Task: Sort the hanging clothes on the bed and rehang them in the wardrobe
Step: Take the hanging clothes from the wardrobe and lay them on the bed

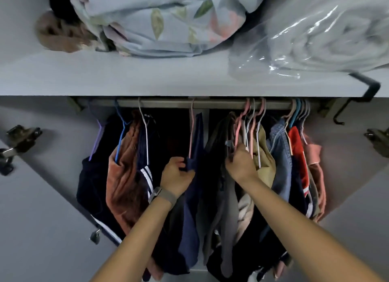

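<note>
Navy cloth is what the left hand (pixel 176 172) pinches: the upper edge of a dark blue garment (pixel 192 197) that hangs from a pink hanger (pixel 191 130) on the wardrobe rail (pixel 210 103). That hanger hooks the rail near its middle, directly above the left hand, and the garment's long axis runs straight down from the rail. The right hand (pixel 242 163) is curled around the lower ends of a bunch of pink and white hangers (pixel 250 132), whose hooks sit on the rail just right of centre, up and slightly right of that hand. Between the two hands a gap of bare rail stands open. Judging by this, the next move turns on sliding hangers sideways along the rail, each hand working its own side of the gap.
</note>
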Demonstrator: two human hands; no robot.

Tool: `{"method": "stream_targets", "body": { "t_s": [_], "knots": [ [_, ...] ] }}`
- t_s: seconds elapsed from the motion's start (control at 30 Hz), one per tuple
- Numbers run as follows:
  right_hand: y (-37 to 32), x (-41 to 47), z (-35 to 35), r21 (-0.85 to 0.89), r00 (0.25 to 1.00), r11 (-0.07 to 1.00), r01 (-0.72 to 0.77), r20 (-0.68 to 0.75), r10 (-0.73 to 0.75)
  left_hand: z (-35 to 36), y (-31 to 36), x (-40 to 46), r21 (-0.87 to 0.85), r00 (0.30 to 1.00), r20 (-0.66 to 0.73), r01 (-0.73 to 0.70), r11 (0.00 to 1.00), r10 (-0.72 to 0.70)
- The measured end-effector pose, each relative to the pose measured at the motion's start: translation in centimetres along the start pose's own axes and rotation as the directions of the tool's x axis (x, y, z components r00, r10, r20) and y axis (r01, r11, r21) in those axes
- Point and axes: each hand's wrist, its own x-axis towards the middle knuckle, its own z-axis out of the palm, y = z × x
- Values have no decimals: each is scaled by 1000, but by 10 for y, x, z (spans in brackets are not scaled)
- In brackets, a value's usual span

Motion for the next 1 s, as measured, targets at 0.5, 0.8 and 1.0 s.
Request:
{"method": "stream_targets", "body": {
  "t_s": [0.5, 0.8, 1.0],
  "knots": [
    [-60, 32, 63, 630, 925, 691, -353, 346, 157, 8, -18, 63, 197, 838, 409, -468, 861, 361],
    [-99, 20, 36, 749, 970, 621, -229, 229, 81, -58, -17, 69, 66, 943, 159, -306, 950, 292],
    [-68, -30, 7, 656, 970, 729, -193, 239, 42, -52, 6, 50, -175, 931, 253, -224, 959, 264]
  ]
}}
